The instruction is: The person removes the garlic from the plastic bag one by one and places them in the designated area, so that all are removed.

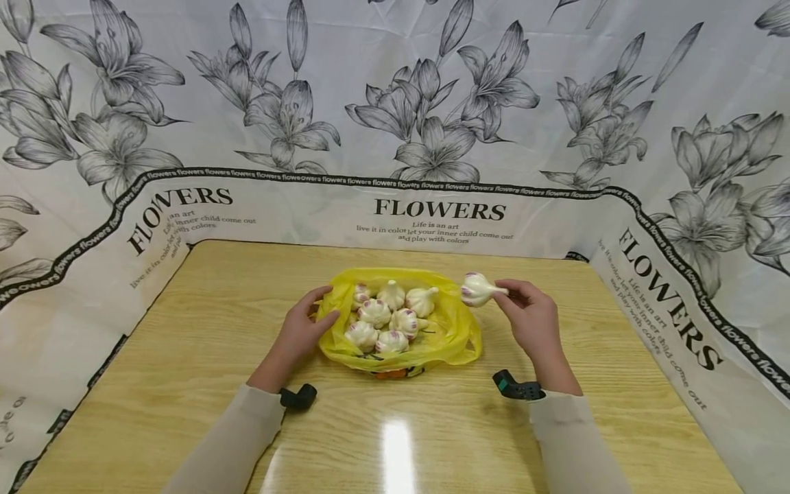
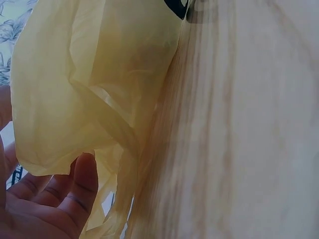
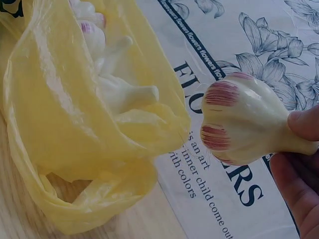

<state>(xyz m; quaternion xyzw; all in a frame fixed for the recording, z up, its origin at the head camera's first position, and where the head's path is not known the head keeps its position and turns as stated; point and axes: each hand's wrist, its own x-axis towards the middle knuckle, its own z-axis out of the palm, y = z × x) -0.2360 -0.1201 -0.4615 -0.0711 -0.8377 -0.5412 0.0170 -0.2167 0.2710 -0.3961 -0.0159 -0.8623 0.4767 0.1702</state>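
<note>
Left hand (image 1: 300, 324) bends its thumb and fingers round the rim of a yellow plastic bag (image 1: 465, 335) on the worktop (image 1: 592, 329); the film hides some fingertips. Seven garlic bulbs (image 1: 374, 313) show inside, partly covering one another. Orange-and-black print (image 1: 395, 374) beneath the bag's near edge is illegible. Just beyond the bag's right side hangs another garlic bulb (image 1: 476, 290), its stem pinched between thumb and fingers of the right hand (image 1: 535, 319). Rightmost, the backdrop (image 1: 669, 302) reads "FLOWERS" and "Life is an art".

The bag (image 3: 55, 114) is yellow; the garlic (image 3: 244, 119) white, streaked purple.
</note>
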